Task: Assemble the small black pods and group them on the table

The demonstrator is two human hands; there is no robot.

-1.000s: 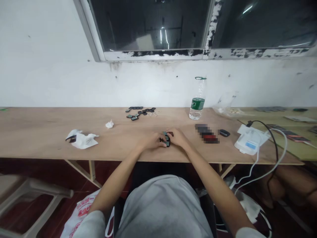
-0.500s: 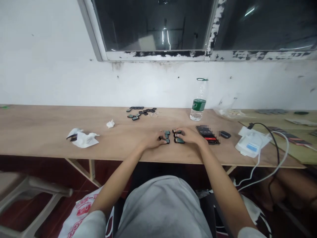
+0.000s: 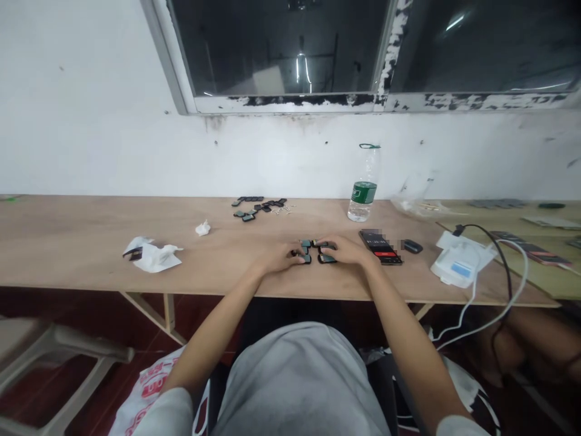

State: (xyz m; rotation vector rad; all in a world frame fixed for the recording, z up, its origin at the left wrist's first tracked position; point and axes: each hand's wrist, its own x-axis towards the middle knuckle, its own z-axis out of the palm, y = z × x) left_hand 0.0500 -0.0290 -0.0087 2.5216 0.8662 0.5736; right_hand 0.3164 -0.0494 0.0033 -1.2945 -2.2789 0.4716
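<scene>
Small dark pieces with grey-green faces lie in two groups on the wooden table (image 3: 218, 266), between my hands. My left hand (image 3: 278, 258) has its fingertips on the left group (image 3: 307, 258), thumb and fingers curled round its outer side. Over the right group (image 3: 327, 258) rests my right hand (image 3: 342, 249), its fingers bent onto the pieces and partly covering them. The two groups are close together, with a narrow gap at the front. Farther back, several similar dark pieces (image 3: 248, 216) lie loose beside tiny white bits (image 3: 284, 209).
A water bottle (image 3: 362, 194) stands near the wall. Right of my right hand are a phone (image 3: 380, 247), a black oval object (image 3: 413, 246) and a white device (image 3: 456, 269) with cables. Crumpled tissues (image 3: 158, 257) lie at left. A person's arm shows below the table at right.
The right group's upper pieces have shifted slightly left, towards the left group. My right hand has moved a little left with them; my left hand is almost unchanged.
</scene>
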